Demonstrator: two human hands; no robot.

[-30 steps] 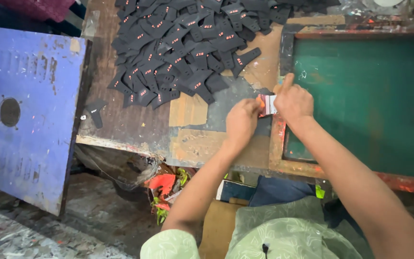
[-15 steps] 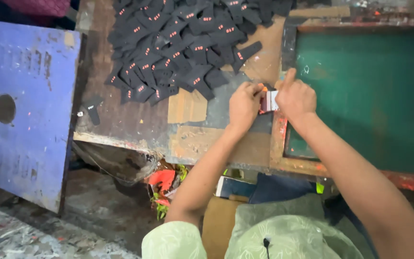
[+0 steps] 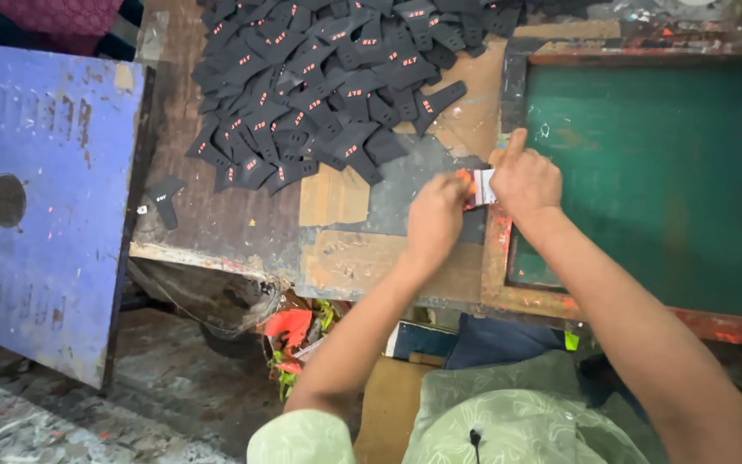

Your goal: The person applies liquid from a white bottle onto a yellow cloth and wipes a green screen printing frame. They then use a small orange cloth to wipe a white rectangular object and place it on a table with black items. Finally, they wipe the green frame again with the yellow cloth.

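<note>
Nearest, both hands meet at the frame's point(image 3: 498, 258) left rail. The left hand point(image 3: 434, 219) and right hand point(image 3: 524, 179) pinch a small white and orange piece point(image 3: 477, 187) between them, fingers pressed together, right forefinger raised, likely steadying it. Right lies the green screen point(image 3: 654, 172). Farther left, black cut pieces point(image 3: 328, 86) crowd the table point(image 3: 216, 223).

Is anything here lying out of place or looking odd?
One black printed piece lies alone near the worn table's left edge, apart from the big heap of black pieces. Nothing else stands out.
</note>
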